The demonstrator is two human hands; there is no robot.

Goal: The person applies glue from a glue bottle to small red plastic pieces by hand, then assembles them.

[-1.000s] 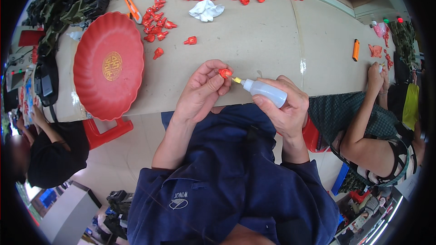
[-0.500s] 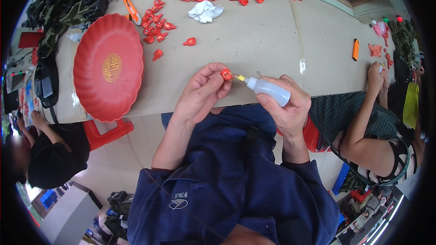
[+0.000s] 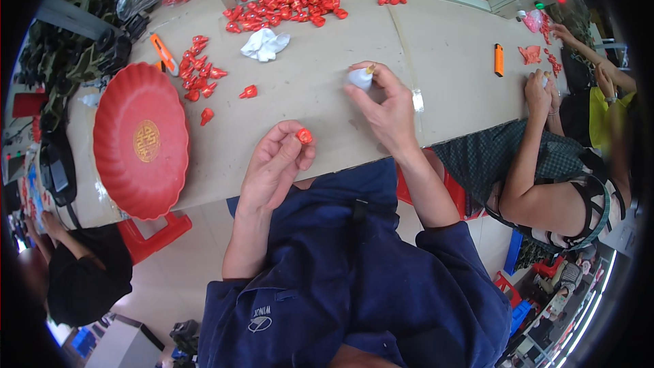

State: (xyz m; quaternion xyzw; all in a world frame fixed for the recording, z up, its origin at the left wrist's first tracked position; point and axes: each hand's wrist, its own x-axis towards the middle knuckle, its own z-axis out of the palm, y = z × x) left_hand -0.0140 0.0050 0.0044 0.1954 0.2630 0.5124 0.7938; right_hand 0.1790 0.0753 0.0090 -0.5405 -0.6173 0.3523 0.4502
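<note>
The left hand (image 3: pixel 276 163) pinches a small red piece (image 3: pixel 304 136) between thumb and fingertips, holding it just above the near edge of the table (image 3: pixel 327 95). The right hand (image 3: pixel 385 112) is farther out over the tabletop, its fingers closed around a small white bottle (image 3: pixel 360 78) whose yellowish tip points up and away — the two hands are well apart.

To the left sits a big red scalloped plate (image 3: pixel 141 140) (a gold mark in its middle), partly overhanging the table's near edge. Beyond it lie scattered red pieces (image 3: pixel 201 75) beside an orange knife (image 3: pixel 163 53), and a crumpled white cloth (image 3: pixel 264 43) rests just in front of a larger heap of red pieces (image 3: pixel 289 3) at the far side. An orange lighter (image 3: pixel 499 60) lies to the right, near another person's hands (image 3: pixel 541 92) working at the table's end.
</note>
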